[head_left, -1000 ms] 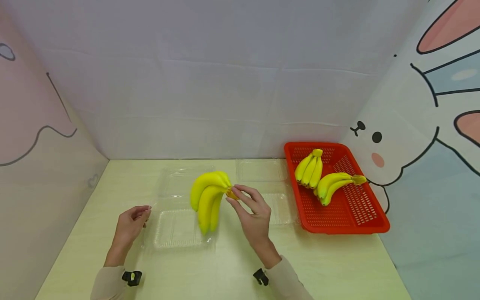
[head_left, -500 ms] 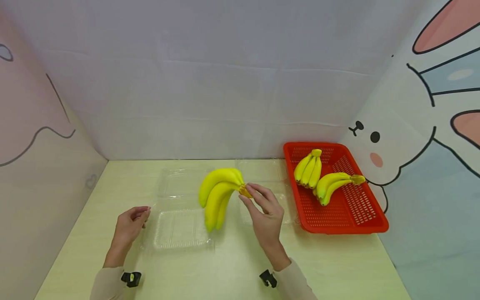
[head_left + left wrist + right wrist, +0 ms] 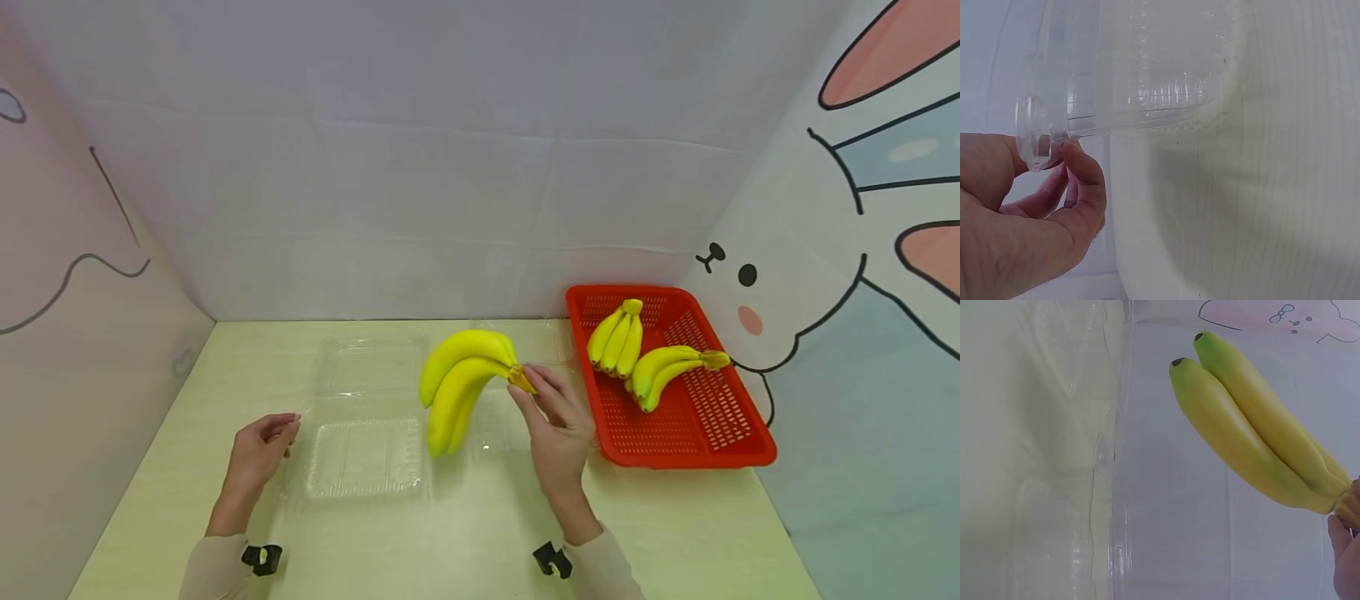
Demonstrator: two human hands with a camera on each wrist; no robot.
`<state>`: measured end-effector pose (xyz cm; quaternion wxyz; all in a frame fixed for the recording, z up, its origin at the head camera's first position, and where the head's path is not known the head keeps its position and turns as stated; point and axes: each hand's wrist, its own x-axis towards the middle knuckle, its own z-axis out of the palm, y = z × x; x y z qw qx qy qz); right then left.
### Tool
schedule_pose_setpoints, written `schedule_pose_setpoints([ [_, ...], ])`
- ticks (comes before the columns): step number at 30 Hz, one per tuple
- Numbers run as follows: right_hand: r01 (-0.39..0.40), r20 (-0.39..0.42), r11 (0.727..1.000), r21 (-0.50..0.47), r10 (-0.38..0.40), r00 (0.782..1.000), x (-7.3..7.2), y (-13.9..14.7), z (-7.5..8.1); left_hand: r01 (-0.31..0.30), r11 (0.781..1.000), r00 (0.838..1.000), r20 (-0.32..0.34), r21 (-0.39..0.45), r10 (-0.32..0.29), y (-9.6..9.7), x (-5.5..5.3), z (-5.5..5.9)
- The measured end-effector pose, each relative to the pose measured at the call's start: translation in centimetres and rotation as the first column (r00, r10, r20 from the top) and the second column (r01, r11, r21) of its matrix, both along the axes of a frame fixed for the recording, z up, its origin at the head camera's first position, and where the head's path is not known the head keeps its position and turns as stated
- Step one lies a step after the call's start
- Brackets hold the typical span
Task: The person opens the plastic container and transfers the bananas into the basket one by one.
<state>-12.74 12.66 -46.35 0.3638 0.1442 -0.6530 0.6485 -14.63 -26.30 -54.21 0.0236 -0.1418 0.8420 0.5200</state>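
A bunch of yellow bananas [image 3: 468, 375] hangs over the table, its stem pinched between the thumb and fingers of my right hand [image 3: 561, 429]. In the right wrist view the bananas [image 3: 1254, 431] show greenish tips with dark ends. My left hand [image 3: 258, 454] pinches the left edge of an opened clear plastic clamshell box [image 3: 363, 458], whose lid lies folded back toward the wall. The left wrist view shows thumb and finger of the left hand [image 3: 1054, 206] at the box's clear rim [image 3: 1038, 134]. Nothing lies inside this box.
A red plastic basket [image 3: 682, 458] stands at the right, holding two banana bunches [image 3: 618, 337]. A second clear clamshell box [image 3: 498, 421] lies open left of the basket, partly hidden behind the right hand and bananas. White cloth walls [image 3: 375, 208] enclose the back and sides.
My right hand has carried the banana bunch to the right, away from over the left clear box to between the two boxes. The left hand has stayed at the box edge.
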Motion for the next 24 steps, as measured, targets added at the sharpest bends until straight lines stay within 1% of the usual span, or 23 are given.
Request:
schedule_pose_setpoints([
  [6, 0.04, -0.031, 0.999, -0.017, -0.04, 0.999, 0.0, 1.0, 0.3, -0.003, 1.0, 1.0, 0.004, -0.008, 0.003, 0.1, 0.0, -0.2],
  [9, 0.031, -0.035, 0.998, -0.048, -0.033, 0.999, 0.0, 1.6, 0.4, -0.002, 1.0, 1.0, 0.003, -0.01, 0.002, 0.1, 0.0, -0.3],
  [12, 0.04, -0.039, 0.996, -0.075, -0.043, 0.998, 0.0, 2.1, 0.4, -0.001, 1.0, 1.0, 0.001, -0.002, 0.001, 0.1, -0.1, -0.5],
  [19, 0.112, -0.043, 0.989, -0.097, -0.117, 0.992, 0.1, 3.5, 0.1, 0.004, 1.0, 1.0, 0.002, 0.009, -0.004, 0.0, -0.3, -1.0],
  [24, 0.137, -0.054, 0.983, -0.125, -0.145, 0.988, -0.1, 4.6, 0.1, 0.004, 1.0, 1.0, -0.002, 0.004, -0.004, -0.1, -0.4, -1.3],
])
